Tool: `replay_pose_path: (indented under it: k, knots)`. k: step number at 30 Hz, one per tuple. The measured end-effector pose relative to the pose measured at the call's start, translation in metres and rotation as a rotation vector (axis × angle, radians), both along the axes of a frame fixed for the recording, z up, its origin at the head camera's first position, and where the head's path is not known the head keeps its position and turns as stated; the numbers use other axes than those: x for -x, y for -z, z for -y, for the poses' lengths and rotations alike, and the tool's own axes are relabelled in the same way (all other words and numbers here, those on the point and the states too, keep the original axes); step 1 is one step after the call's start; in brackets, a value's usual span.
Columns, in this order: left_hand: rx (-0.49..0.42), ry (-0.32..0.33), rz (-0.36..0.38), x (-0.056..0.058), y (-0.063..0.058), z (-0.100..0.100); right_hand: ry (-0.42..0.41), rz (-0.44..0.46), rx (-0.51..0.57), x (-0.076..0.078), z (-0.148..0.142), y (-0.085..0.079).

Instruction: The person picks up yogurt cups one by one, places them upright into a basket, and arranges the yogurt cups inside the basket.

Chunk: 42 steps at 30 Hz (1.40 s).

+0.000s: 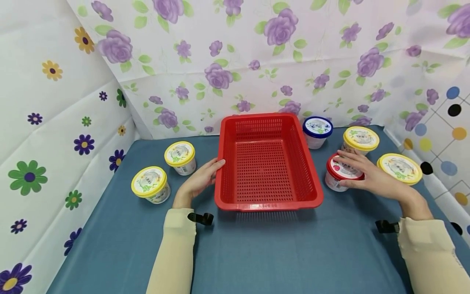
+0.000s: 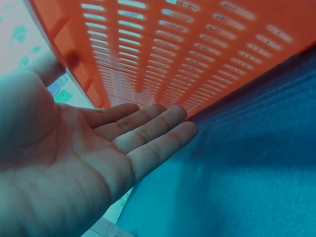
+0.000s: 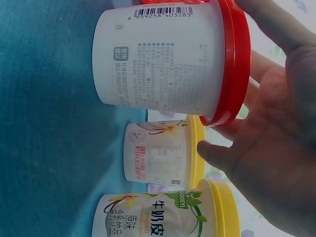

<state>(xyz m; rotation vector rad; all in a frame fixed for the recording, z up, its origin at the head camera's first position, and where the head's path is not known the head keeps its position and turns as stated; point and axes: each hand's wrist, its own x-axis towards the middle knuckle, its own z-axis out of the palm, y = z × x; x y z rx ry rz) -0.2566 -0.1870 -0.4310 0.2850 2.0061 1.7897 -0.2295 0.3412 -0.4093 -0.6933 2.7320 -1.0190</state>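
A red plastic basket (image 1: 264,171) with slotted walls sits on the blue cloth before me. My left hand (image 1: 200,179) is at its left side, the thumb against the rim. In the left wrist view the fingers (image 2: 153,133) lie straight beside the basket's outer wall (image 2: 163,49); whether they press on it cannot be told. Right of the basket, my right hand (image 1: 371,175) holds a white tub with a red lid (image 1: 343,171) from above. The right wrist view shows thumb and fingers spread around the lid of this tub (image 3: 158,59), with its barcode side visible.
Two yellow-lidded tubs (image 1: 180,155) (image 1: 150,181) stand left of the basket. A blue-lidded tub (image 1: 316,128) is at the back right. Two more yellow-lidded tubs (image 1: 361,139) (image 1: 400,167) stand close to my right hand. Patterned cloth walls (image 1: 235,81) rise behind and at both sides.
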Motion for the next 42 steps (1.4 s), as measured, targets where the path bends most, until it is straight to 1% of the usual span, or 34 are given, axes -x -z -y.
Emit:
replay_pose_path:
  k: [4,7,11,15,24,29,36,42]
  knots:
    - [0.006,-0.004,0.000,-0.001,0.000,0.001,0.003,-0.017,0.000,0.002,0.000,0.001]
    - [0.001,-0.005,0.002,-0.001,-0.001,0.001,0.009,-0.002,0.011,0.002,0.000,0.001]
    - [-0.001,-0.004,0.004,-0.001,-0.002,0.000,0.048,0.019,0.035,0.001,0.001,0.001]
    - [0.001,-0.003,0.004,0.000,-0.002,0.001,0.080,0.018,0.042,0.000,0.002,0.000]
    - [-0.012,0.006,0.002,0.000,-0.002,0.001,0.109,-0.014,0.043,0.003,0.000,0.004]
    - [-0.014,0.008,0.002,0.000,-0.002,0.000,0.109,-0.010,0.046,0.004,-0.003,0.006]
    - [-0.004,-0.004,0.007,0.000,0.000,0.001,0.061,0.021,0.075,0.004,-0.003,0.009]
    - [-0.004,0.002,0.004,0.000,0.000,0.000,0.077,0.019,0.082,0.005,-0.003,0.012]
